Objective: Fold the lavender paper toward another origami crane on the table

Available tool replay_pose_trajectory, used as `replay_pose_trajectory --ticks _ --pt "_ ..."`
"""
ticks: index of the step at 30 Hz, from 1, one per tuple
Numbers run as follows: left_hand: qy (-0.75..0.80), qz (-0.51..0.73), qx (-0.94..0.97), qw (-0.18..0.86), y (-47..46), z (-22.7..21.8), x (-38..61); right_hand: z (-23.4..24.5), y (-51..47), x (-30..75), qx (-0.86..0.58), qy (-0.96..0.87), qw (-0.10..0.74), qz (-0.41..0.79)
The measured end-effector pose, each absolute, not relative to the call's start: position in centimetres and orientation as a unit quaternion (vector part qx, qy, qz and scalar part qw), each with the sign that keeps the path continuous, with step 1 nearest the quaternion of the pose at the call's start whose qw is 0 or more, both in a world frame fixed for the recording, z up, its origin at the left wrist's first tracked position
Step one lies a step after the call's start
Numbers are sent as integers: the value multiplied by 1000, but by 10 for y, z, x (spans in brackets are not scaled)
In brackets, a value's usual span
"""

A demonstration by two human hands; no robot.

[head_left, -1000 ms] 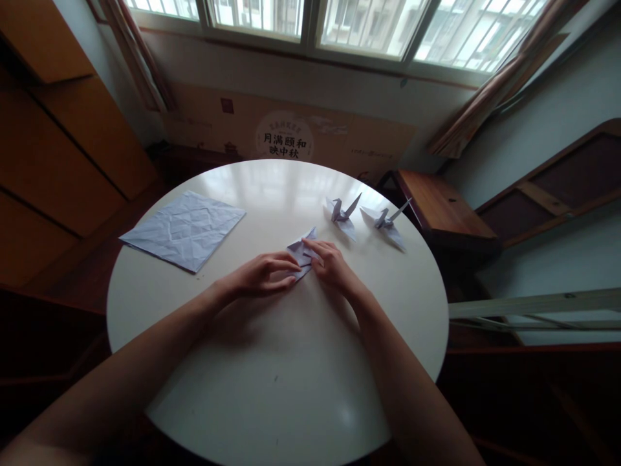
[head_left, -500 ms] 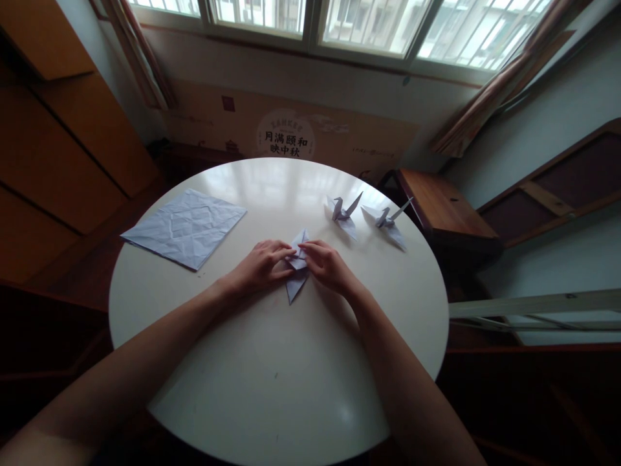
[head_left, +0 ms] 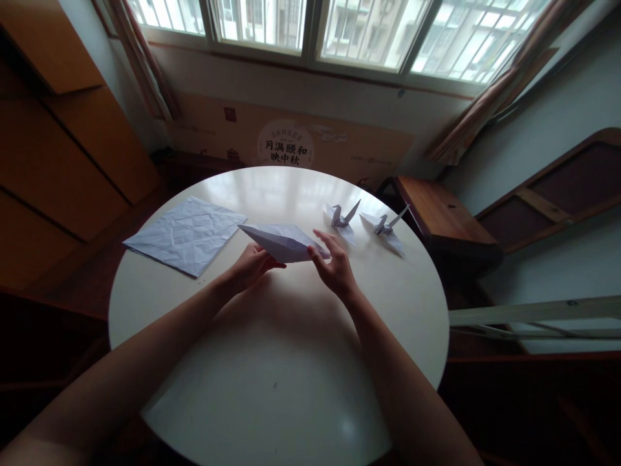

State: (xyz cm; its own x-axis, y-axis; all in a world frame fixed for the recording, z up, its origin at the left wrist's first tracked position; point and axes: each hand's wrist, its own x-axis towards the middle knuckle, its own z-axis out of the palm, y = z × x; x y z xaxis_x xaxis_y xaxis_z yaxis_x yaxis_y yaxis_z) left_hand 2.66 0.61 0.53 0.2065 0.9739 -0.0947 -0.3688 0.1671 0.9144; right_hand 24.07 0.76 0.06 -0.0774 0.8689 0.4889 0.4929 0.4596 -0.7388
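A partly folded sheet of pale paper (head_left: 281, 243), long and pointed at both ends, is held between my hands just above the round white table (head_left: 272, 362). My left hand (head_left: 252, 264) is closed on its left part from below, some fingers hidden under the paper. At the right end my right hand (head_left: 334, 264) grips the paper with the thumb on the near side, while a finger sticks out past the edge. Beyond my right hand stand two finished paper cranes, one nearer (head_left: 341, 220) and one farther right (head_left: 385, 226).
Creased square paper sheets (head_left: 189, 234) lie in a stack at the table's left. A wooden stool or side table (head_left: 446, 207) stands behind the right edge. Wooden cabinets (head_left: 63, 155) are at the left, and a barred window (head_left: 310, 29) is at the back.
The folded paper was small and flat on the table under both hands. Now it is lifted and opened out into a longer, wider shape, with my hands farther apart.
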Motion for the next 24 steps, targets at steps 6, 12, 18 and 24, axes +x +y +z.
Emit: replay_pose_trajectory --ticks 6,12,18,24 --pt "393 488 345 699 6 5 25 6 -1 233 -474 -685 452 320" --pt "361 501 355 702 6 3 29 7 -4 228 -477 -672 458 334" --pt "331 527 396 675 2 0 32 5 -4 224 -446 -639 461 425" --pt "403 538 440 595 5 -2 28 9 -1 225 -402 -613 407 545"
